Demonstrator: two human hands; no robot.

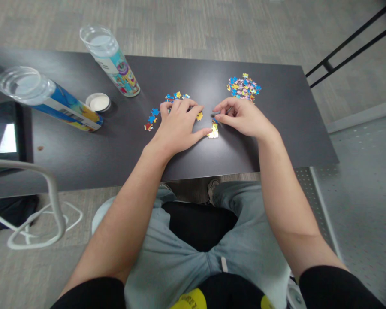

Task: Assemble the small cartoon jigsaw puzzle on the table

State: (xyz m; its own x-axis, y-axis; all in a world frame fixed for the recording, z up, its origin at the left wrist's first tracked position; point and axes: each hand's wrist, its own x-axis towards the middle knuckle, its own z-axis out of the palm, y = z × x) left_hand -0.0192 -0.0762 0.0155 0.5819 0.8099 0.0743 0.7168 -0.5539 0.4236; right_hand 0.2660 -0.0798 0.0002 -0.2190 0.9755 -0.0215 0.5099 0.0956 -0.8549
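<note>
A small block of joined jigsaw puzzle pieces (213,130), mostly yellow, lies on the dark table in front of me. My left hand (179,122) is spread palm down over a loose group of puzzle pieces (154,112), partly hiding them. Its thumb tip touches the left side of the joined block, and a yellow puzzle piece (199,116) lies by its fingers. Just above the block, my right hand (239,116) has thumb and forefinger brought together around a small dark-looking puzzle piece (212,115), seen nearly edge-on.
A heap of mixed puzzle pieces (243,87) lies beyond my right hand. Two clear-topped printed tubes (116,66) (62,105) stand at left, with a round white lid (98,102) between them. A dark tablet-like device (4,133) and a pale cable (53,189) are at far left.
</note>
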